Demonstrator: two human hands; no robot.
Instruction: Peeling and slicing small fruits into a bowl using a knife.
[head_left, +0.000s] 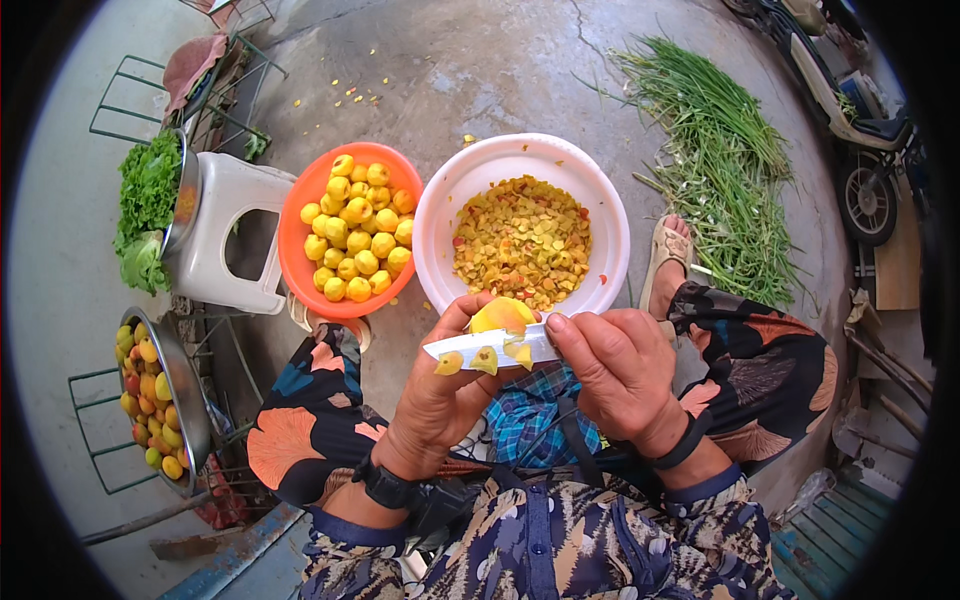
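My left hand (444, 375) holds a partly peeled yellow fruit (501, 313) just beyond the near rim of a white plastic basin (521, 150). In my right hand (621, 369) is a knife (469, 343), its blade lying across the near side of the fruit and pointing left. Several bits of peel (484, 360) cling to the blade. A heap of yellow and reddish peelings (525, 240) covers the bottom of the basin. Touching it on the left, an orange plastic basin (300, 285) holds many peeled yellow fruits (358, 241).
At left, a metal bowl (196, 420) holds unpeeled fruits (150, 390). Leafy lettuce (150, 195) fills another bowl on a white plastic stool (217, 262). Long green stalks (720, 165) lie on the concrete floor (480, 60) at right, near a parked two-wheeler (855, 135).
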